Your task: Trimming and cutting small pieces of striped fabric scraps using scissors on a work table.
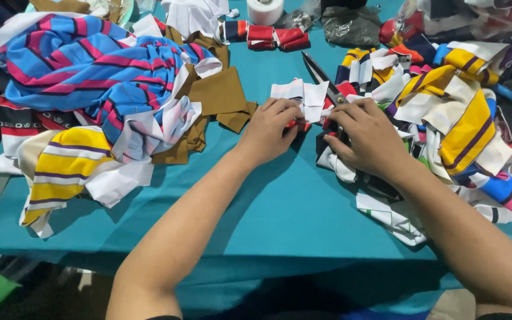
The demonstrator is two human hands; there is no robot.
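Observation:
My left hand is closed on a small white and red fabric piece near the middle of the teal table. My right hand grips the handles of dark scissors; their blades point up and to the left, past the white piece. The two hands almost touch. Under my right hand lie white and dark scraps, partly hidden by the hand.
A heap of blue, pink, yellow and brown cloth fills the left side. Yellow, white and purple striped pieces pile up at right. A white tape roll and folded red strips sit at the far edge.

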